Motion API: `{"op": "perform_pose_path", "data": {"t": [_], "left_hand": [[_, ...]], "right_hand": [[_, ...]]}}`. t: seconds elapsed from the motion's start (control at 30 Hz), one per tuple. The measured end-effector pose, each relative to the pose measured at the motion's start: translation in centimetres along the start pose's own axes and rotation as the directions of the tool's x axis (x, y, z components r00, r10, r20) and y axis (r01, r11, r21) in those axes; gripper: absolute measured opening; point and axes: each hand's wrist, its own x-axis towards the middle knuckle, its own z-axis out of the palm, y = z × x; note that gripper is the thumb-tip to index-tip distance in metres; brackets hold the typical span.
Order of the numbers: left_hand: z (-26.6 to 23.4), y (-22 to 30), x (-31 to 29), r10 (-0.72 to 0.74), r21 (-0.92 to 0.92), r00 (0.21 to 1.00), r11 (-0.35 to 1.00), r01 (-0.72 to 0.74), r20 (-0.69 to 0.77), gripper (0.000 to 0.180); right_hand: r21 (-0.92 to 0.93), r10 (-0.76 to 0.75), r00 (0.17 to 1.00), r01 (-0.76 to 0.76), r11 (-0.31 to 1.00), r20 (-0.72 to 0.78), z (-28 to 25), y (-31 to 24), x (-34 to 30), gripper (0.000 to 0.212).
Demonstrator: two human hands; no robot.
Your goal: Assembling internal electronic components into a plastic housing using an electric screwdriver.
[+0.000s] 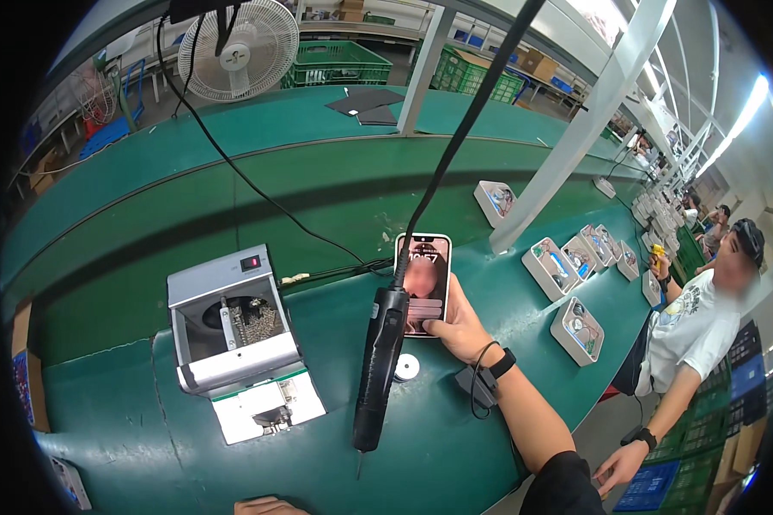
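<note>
My right hand [461, 328] is closed round a smartphone [436, 296] with its screen lit, the thumb lying over the lower screen. A black electric screwdriver [380, 365] hangs on its cable, bit pointing down, and covers part of the phone's left edge. Just below the phone a small white round piece [407, 367] sits on the green bench. Only a sliver of my left hand [268, 506] shows at the lower edge; its fingers are mostly cut off. To the left stands a grey screw feeder [239, 330] with many small screws inside.
Several pale plastic housings with wires [578, 330] line the bench to the right. A co-worker [696, 318] in a white shirt stands beside them. A metal post [584, 129] rises behind the bench. A fan [238, 56] and green crates [335, 64] are farther back.
</note>
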Motion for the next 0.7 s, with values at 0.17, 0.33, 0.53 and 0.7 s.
{"op": "perform_pose_path", "data": {"t": [0.17,0.33,0.53,0.7], "left_hand": [[0.3,-0.3,0.4,0.058,-0.036,0.998,0.998,-0.058,-0.001,0.005],[-0.5,-2.2,-0.7,0.023,0.032,1.000,0.999,-0.024,0.010,0.010],[1.3,-4.6,-2.4,0.057,0.020,0.998,0.998,-0.057,0.006,0.019],[1.9,-4.5,-2.9,0.226,0.124,0.959,0.971,-0.207,-0.172,0.019]], "right_hand": [[0.049,-0.022,0.999,0.024,0.998,-0.041,-1.1,0.1,-0.2,0.085],[0.049,-0.104,0.994,0.106,0.993,-0.038,0.1,2.1,1.7,0.080],[0.075,-0.112,0.934,0.092,0.993,0.339,-2.2,-0.2,-0.7,0.061],[0.255,-0.577,0.713,0.518,0.816,0.399,-3.3,3.5,6.0,0.084]]}}
